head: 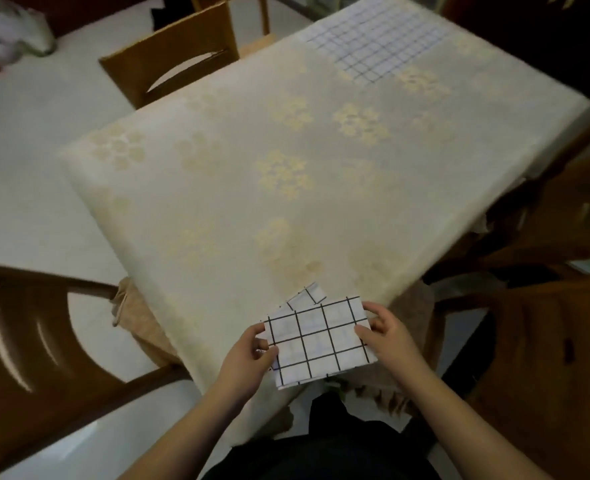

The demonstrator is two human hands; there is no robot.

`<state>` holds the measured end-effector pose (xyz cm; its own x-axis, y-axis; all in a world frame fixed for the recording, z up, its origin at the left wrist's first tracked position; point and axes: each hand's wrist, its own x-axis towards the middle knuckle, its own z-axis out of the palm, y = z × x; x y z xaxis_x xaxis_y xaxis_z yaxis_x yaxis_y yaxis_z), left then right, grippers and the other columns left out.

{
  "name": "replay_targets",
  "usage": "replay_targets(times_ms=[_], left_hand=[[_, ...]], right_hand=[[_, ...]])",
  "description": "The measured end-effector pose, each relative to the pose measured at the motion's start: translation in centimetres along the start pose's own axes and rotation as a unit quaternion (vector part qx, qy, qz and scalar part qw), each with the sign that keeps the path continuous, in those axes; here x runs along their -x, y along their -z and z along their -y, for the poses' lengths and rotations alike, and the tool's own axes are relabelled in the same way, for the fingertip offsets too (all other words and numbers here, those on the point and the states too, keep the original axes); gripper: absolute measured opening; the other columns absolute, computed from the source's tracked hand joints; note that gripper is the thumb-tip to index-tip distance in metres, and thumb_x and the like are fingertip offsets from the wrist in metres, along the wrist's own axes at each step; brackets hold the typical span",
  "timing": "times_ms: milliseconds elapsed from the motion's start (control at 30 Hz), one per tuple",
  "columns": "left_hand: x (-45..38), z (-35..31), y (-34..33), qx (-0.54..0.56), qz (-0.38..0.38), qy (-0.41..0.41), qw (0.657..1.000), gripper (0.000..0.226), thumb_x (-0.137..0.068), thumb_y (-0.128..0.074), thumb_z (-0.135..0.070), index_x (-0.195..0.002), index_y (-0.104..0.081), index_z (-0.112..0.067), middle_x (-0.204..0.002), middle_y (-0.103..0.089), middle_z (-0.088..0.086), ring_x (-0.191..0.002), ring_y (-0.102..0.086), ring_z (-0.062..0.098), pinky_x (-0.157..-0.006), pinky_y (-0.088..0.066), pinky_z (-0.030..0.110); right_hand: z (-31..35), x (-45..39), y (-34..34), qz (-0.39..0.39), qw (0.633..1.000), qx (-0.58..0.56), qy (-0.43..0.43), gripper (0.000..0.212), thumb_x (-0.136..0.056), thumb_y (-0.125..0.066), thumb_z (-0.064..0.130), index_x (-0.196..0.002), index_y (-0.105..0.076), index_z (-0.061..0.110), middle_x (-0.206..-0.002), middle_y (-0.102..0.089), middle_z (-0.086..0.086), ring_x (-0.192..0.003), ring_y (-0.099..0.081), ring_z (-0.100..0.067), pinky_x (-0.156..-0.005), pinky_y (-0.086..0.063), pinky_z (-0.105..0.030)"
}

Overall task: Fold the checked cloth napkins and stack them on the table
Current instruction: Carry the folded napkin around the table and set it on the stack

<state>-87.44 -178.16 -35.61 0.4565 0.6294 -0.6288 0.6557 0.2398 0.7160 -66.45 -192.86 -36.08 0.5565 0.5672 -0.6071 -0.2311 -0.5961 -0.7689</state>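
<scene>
Nearest, at the bottom edge, a dark-clothed lap sits below two bare forearms that reach up to the near edge of the bench [217, 188]. Both hands hold a folded napkin [321, 341], white with a black grid, over the bench's near edge.

The left hand [248, 358] grips the napkin's left edge: its thumb lies on top of the cloth and the curled fingers [262, 348] tuck beside and under that edge, pinching it. The right hand [387, 334] grips the right edge the same way, thumb on top near the middle of that side and fingers [376, 308] curled round the far right corner. The napkin spans the gap between the two hands, roughly flat. A smaller checked flap pokes out past its far edge, on the left side; whether it belongs to the same cloth or a second one under it I cannot tell, the view is soft there.

At the far right of the bench, well apart from the hands, a second napkin [376, 50] with a finer blue-black grid lies flat on the pale flowered tablecloth.

Wooden chairs stand around: one at the far left [172, 60], one near left [37, 341], and one near right [536, 341].
</scene>
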Motion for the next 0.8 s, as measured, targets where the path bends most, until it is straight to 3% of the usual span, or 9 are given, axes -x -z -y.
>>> replay_targets(times_ms=[100,200,267,367,500,600,733,800], left_hand=[[-0.4,1.1,-0.9,0.009,-0.039,0.036,0.999,0.033,-0.093,-0.063,-0.014,-0.121,-0.049,-0.024,-0.087,-0.058,-0.001,-0.073,-0.058,0.010,-0.062,-0.043,0.013],[-1.1,1.9,-1.8,0.018,-0.059,0.066,0.996,0.029,-0.092,-0.062,-0.012,-0.118,-0.053,-0.018,-0.085,-0.058,0.003,-0.072,-0.054,0.012,-0.063,-0.042,0.017],[-1.4,2.1,-2.4,0.025,-0.075,0.088,0.993,0.026,-0.092,-0.060,-0.013,-0.116,-0.054,-0.019,-0.085,-0.060,0.005,-0.072,-0.054,0.013,-0.065,-0.042,0.022],[-1.9,2.5,-3.1,0.046,-0.119,0.105,0.986,0.022,-0.094,-0.055,-0.015,-0.115,-0.057,-0.021,-0.089,-0.066,0.004,-0.078,-0.060,0.017,-0.067,-0.044,0.024],[-2.2,3.1,-3.4,0.049,-0.176,0.117,0.976,0.015,-0.096,-0.051,-0.019,-0.109,-0.058,-0.023,-0.085,-0.067,0.002,-0.075,-0.061,0.016,-0.063,-0.043,0.025],[-2.3,3.3,-3.3,0.050,-0.208,0.113,0.970,0.010,-0.096,-0.054,-0.021,-0.104,-0.059,-0.022,-0.087,-0.066,-0.002,-0.077,-0.061,0.012,-0.061,-0.042,0.020],[-2.8,3.7,-3.6,0.013,-0.225,0.105,0.968,0.004,-0.095,-0.059,-0.024,-0.093,-0.061,-0.022,-0.079,-0.064,-0.002,-0.070,-0.057,0.009,-0.060,-0.039,0.017],[-3.0,3.8,-3.7,0.007,-0.230,0.098,0.968,0.003,-0.094,-0.060,-0.023,-0.092,-0.061,-0.022,-0.076,-0.063,-0.004,-0.068,-0.056,0.008,-0.060,-0.038,0.017]], right_hand=[[0.2,-2.9,-0.2,0.052,0.997,0.060,-0.004,0.036,-0.086,-0.070,0.025,-0.113,-0.057,0.045,-0.110,-0.067,-0.014,-0.098,-0.066,-0.031,-0.090,-0.055,-0.050],[0.7,-5.1,-0.4,0.094,0.989,0.114,0.003,0.036,-0.090,-0.068,0.020,-0.122,-0.055,0.031,-0.105,-0.062,-0.006,-0.095,-0.061,-0.020,-0.079,-0.055,-0.028],[1.1,-6.4,-0.5,0.110,0.982,0.151,0.010,0.036,-0.092,-0.067,0.019,-0.124,-0.053,0.027,-0.104,-0.058,0.000,-0.093,-0.057,-0.017,-0.074,-0.047,-0.021],[1.5,-8.1,-0.9,0.133,0.971,0.197,0.014,0.033,-0.093,-0.065,0.020,-0.120,-0.050,0.030,-0.105,-0.055,0.004,-0.094,-0.053,-0.013,-0.081,-0.043,-0.025],[1.5,-9.7,-1.5,0.150,0.946,0.284,0.049,0.028,-0.090,-0.067,0.022,-0.117,-0.059,0.022,-0.100,-0.066,-0.001,-0.088,-0.063,-0.023,-0.082,-0.055,-0.038],[1.6,-10.2,-2.2,0.154,0.931,0.323,0.068,0.024,-0.089,-0.067,0.024,-0.112,-0.061,0.024,-0.094,-0.066,-0.001,-0.084,-0.063,-0.022,-0.079,-0.056,-0.039],[1.7,-10.5,-2.5,0.151,0.904,0.386,0.108,0.010,-0.093,-0.061,0.023,-0.101,-0.055,0.025,-0.083,-0.059,0.007,-0.071,-0.054,-0.008,-0.061,-0.043,-0.017],[1.6,-10.6,-2.8,0.141,0.892,0.409,0.129,0.006,-0.093,-0.060,0.023,-0.098,-0.056,0.024,-0.084,-0.058,0.007,-0.070,-0.051,-0.004,-0.058,-0.037,-0.015]])
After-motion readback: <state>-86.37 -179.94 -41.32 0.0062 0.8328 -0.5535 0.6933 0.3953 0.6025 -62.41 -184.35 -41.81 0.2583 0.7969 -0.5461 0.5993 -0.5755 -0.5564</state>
